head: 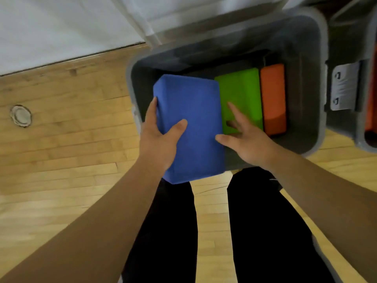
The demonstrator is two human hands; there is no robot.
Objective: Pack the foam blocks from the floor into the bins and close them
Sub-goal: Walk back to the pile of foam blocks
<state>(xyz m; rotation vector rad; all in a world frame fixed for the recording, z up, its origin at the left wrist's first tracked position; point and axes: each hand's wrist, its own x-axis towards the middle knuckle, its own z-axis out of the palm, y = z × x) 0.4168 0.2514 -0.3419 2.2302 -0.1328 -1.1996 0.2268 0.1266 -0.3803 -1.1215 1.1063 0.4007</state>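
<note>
Wood floor (61, 150) carries a grey bin (304, 111), over whose near rim the blue foam block (193, 119), judged light and squashy, is gripped edgewise by the left hand (161, 139), right hand (244, 141) splayed, steadying the opposite edge.

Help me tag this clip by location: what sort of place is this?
Probably a gym or exercise studio: a varnished wood-strip floor with a round metal floor socket set in it, and a blue foam block, like a yoga block, held over the edge of a grey storage bin.

Blue block (189, 123), green block (238, 94), orange block (272, 94)
</note>
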